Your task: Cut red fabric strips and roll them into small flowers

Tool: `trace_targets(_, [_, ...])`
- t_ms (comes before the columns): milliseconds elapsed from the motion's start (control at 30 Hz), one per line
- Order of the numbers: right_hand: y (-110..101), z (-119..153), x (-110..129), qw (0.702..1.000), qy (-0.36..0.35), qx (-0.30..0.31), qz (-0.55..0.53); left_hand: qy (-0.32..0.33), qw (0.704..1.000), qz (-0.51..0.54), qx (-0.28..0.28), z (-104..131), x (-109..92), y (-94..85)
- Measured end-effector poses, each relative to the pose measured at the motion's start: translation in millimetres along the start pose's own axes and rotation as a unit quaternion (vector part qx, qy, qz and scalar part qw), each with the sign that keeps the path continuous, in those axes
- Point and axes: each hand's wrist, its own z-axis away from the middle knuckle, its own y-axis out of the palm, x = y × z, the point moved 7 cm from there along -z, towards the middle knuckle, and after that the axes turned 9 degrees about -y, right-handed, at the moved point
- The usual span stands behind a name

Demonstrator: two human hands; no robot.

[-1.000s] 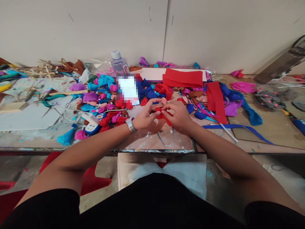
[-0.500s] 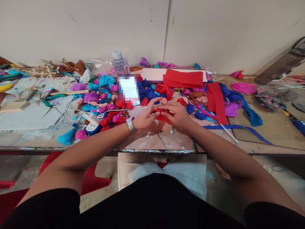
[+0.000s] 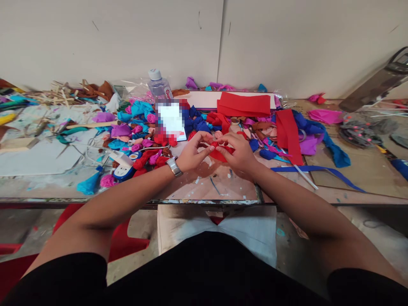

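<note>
Between my hands, just above the table, is a piece of red crepe paper (image 3: 219, 154), bunched at its upper left and hanging flatter toward the right. My left hand (image 3: 195, 154) pinches the bunched part with thumb and fingertips. From the other side, my right hand (image 3: 239, 153) grips the same paper with its thumb and curled fingers. A small pale pink paper rose (image 3: 218, 134) lies right behind the fingertips. Some of the red paper is hidden by my fingers.
Behind my hands lie a lit phone (image 3: 174, 121), a plastic bottle (image 3: 159, 87) and red paper strips (image 3: 244, 104). Paper flowers and a power strip (image 3: 124, 171) lie on the left. A blue strip (image 3: 331, 172), a dark tumbler (image 3: 371, 87) and a white stick (image 3: 306, 177) are on the right.
My fingers have drawn in closer around the red paper, and those of my left hand are more curled. More of the bunched part shows now. The view has shifted slightly.
</note>
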Motion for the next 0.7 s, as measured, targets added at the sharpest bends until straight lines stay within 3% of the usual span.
trace_targets(233, [3.6, 3.1, -5.9, 0.999, 0.032, 0.0, -0.033, 0.003, 1.0, 0.01, 0.004, 0.4, -1.0, 1.3])
trace_targets(467, [4.4, 2.1, -1.4, 0.999, 0.009, 0.001, -0.052, -0.023, 0.999, 0.04, 0.012, -0.4, 4.1, 1.8])
trace_targets(600, [0.2, 2.1, -3.3, 0.998, 0.03, -0.03, -0.055, -0.061, 0.996, 0.057, 0.012, -2.2, 12.5, -0.3])
trace_targets(700, [-2.8, 2.1, -4.7, 0.997, 0.035, -0.049, -0.05, -0.124, 0.988, 0.079, 0.047, -2.6, 22.2, 2.7])
